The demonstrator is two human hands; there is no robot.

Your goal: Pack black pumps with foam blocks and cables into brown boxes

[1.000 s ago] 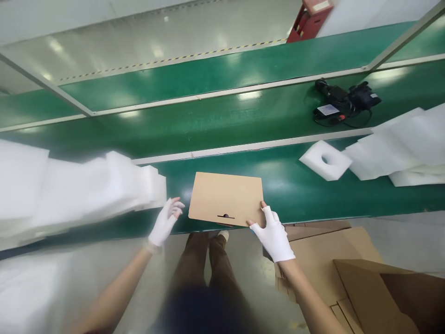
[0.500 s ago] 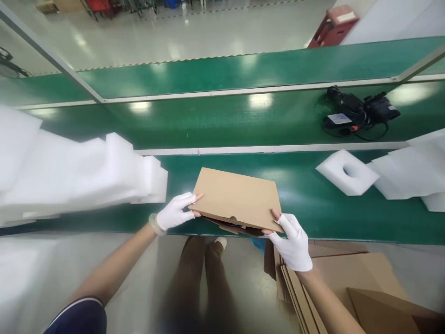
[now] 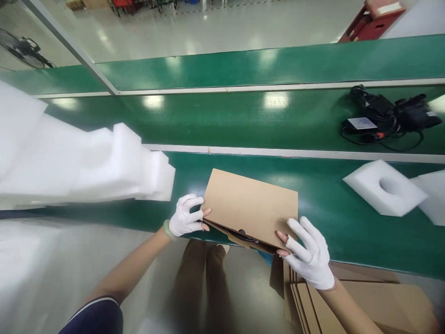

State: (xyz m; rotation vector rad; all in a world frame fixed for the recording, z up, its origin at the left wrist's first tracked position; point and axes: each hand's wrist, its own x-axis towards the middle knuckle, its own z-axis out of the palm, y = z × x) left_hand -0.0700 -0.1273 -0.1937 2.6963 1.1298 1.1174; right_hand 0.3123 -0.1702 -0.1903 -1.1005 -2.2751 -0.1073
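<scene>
Where the bench meets its near edge, the flat brown cardboard box gapes along the front. The left hand, earlier off it, now pinches one front corner; the right hand pinches the other, spare fingers spread.

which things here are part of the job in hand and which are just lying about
In hand:
- cardboard box, gap along its near edge
- left hand and right hand, at its near corners

Lying about:
- white foam pieces, left
- foam block with a hole, right
- black device with cable
- cardboard sheets
</scene>
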